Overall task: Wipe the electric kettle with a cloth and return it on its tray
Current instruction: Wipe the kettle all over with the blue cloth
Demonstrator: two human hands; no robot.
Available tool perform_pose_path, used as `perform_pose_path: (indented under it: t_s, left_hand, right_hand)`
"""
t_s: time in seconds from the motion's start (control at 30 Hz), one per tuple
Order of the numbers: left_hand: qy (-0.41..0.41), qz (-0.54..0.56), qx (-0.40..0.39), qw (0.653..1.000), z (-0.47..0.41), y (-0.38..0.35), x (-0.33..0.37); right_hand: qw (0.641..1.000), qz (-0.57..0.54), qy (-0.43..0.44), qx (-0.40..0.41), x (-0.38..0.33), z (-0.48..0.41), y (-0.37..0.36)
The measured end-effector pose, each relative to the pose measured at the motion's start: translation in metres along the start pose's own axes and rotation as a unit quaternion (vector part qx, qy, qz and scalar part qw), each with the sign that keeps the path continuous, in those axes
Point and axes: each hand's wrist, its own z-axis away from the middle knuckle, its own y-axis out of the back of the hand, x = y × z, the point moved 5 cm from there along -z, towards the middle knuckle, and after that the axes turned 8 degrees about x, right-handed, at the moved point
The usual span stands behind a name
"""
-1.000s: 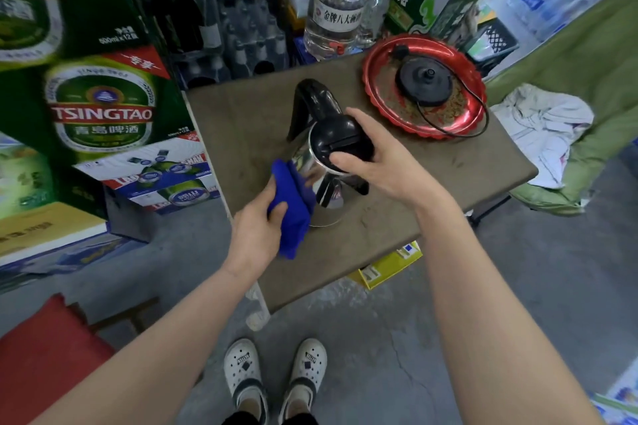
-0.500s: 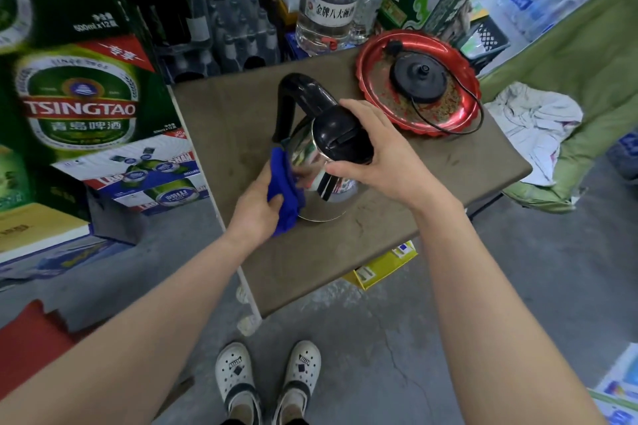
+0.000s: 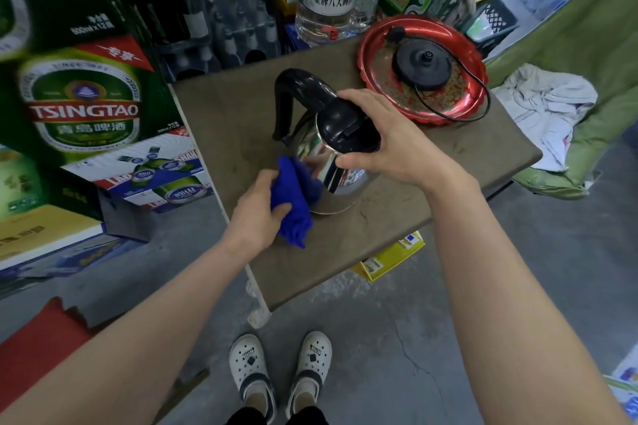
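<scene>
Head view: left hand clamps blue cloth against electric kettle; right hand grips its lid. Hard rubbing risks tipping it.

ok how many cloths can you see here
2. A blue cloth is in the left hand, pressed against the kettle on the table. A white cloth lies crumpled on the green cover right of the table. Others may be hidden.
</scene>
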Motion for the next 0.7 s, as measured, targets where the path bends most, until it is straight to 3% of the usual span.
perform_pose_path:
  t_s: [0.1,0.17,0.23,0.3,0.37,0.43,0.5,0.53,0.63,0.7]
  left_hand:
    - [-0.046,-0.001,0.016,0.999,0.012,0.023,0.019]
    - [-0.079,0.005,0.037,0.996,0.019,0.041,0.036]
    - [-0.12,0.002,0.042,0.992,0.026,0.054,0.054]
    - [-0.139,0.028,0.017,0.99,0.029,0.059,0.067]
    - [-0.131,0.073,-0.055,0.987,0.031,0.058,0.073]
    - [-0.102,0.097,-0.15,0.979,0.031,0.055,0.074]
    - [-0.093,0.085,-0.212,0.969,0.026,0.055,0.079]
    - [-0.11,0.063,-0.196,0.972,0.018,0.06,0.085]
    - [-0.216,-0.086,-0.01,0.972,-0.031,0.076,0.11]
    - [-0.21,-0.169,0.001,0.963,-0.067,0.071,0.118]
  right_hand:
    - [0.997,0.059,-0.036,0.018,-0.011,0.01,-0.002]
    - [0.983,0.116,0.003,0.139,-0.035,0.03,-0.009]
    - [0.96,0.107,0.004,0.257,-0.06,0.062,-0.025]
    - [0.965,0.057,-0.081,0.245,-0.074,0.085,-0.05]
    - [0.965,-0.043,-0.167,0.199,-0.069,0.095,-0.074]
    - [0.931,-0.194,-0.226,0.211,-0.059,0.098,-0.079]
    - [0.913,-0.252,-0.242,0.212,-0.049,0.1,-0.078]
    - [0.914,-0.253,-0.244,0.202,-0.045,0.102,-0.078]
    - [0.923,-0.221,-0.269,0.165,-0.034,0.113,-0.085]
    - [0.919,-0.21,-0.293,0.158,-0.025,0.122,-0.09]
